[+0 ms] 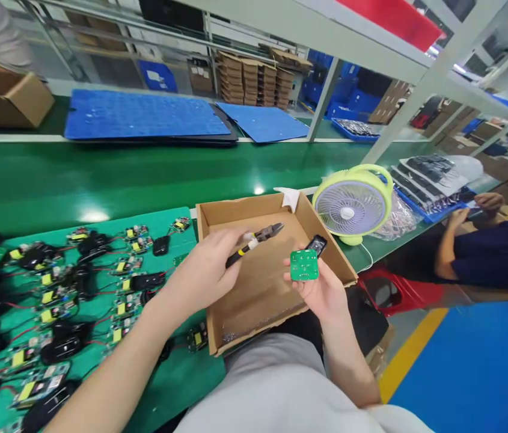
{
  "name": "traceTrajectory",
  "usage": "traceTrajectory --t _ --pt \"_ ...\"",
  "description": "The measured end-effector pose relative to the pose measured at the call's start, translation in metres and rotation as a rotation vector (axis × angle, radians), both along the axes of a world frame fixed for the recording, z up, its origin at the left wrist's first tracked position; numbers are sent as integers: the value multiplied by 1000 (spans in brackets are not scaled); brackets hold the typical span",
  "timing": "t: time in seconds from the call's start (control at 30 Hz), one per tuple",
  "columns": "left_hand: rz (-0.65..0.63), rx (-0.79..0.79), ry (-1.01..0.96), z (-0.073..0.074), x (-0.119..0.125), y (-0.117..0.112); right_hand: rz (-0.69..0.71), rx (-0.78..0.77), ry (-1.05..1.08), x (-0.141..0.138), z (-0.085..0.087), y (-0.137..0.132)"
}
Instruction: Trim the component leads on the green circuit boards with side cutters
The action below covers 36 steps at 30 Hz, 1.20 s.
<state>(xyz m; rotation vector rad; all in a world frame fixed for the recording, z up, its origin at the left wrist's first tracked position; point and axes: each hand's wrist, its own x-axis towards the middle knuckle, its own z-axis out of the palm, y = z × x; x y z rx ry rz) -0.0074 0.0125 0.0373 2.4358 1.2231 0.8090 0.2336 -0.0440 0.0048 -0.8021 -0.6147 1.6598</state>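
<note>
My left hand (211, 264) is closed around side cutters (260, 236) with black-and-yellow handles, their jaws pointing right over the open cardboard box (217, 325). In my right hand (323, 291) is a small green circuit board (304, 265), its soldered face turned up toward me. A black plastic casing part (316, 245) sits just behind the board, by the same fingers; whether it is joined to the board I cannot tell. The cutters' jaws are apart from the board. Both hands are above the box.
On the left, a green mat (177, 234) carries several circuit boards with black casings and red wires. A yellow-green fan (353, 204) stands right of the box. Blue sheets (145, 114) lie on the far ledge. A co-worker (483, 246) sits at the right.
</note>
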Motion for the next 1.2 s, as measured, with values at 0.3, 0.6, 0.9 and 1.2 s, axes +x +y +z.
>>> traceTrajectory --t 0.3,0.6,0.9,1.2 --pt "-37 186 165 -35 28 7 26 19 -87 16 -14 4" --pt "-57 308 244 -40 29 8 12 48 -42 17 -15 9" --pt "-64 424 243 -38 31 8 5 22 -38 14 -15 6" --pt "-51 484 269 -37 31 8 -33 40 5 13 -17 7"
